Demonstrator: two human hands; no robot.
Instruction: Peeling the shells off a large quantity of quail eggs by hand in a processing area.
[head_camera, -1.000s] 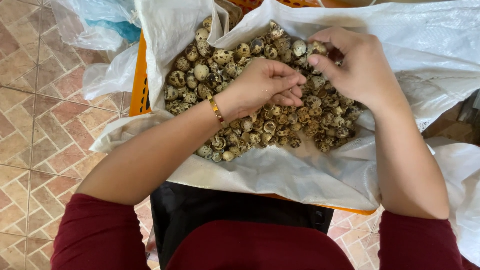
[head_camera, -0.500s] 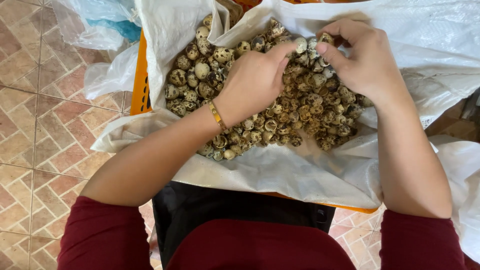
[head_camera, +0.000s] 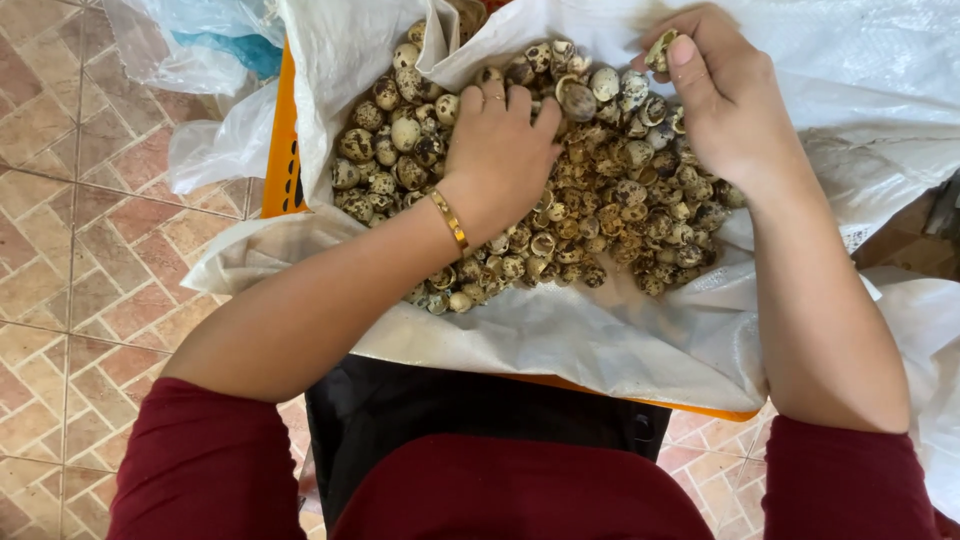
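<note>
A pile of small speckled eggs and broken shells (head_camera: 600, 205) lies in a white woven sack (head_camera: 600, 340) spread over an orange crate (head_camera: 283, 150). My left hand (head_camera: 500, 150), with a gold bangle at the wrist, rests knuckles up on the pile, fingers curled down among the eggs. My right hand (head_camera: 725, 95) is raised over the far right of the pile and pinches one speckled egg (head_camera: 660, 50) between thumb and fingertips.
Clear and white plastic bags (head_camera: 215, 90) lie on the tiled floor (head_camera: 70, 260) at the upper left. More white sack cloth (head_camera: 920, 340) spreads to the right. A black apron (head_camera: 470, 420) and dark red sleeves fill the lower frame.
My left hand has slid away from me, further up the pile. My right hand has lifted toward the far edge with an egg pinched in its fingers.
</note>
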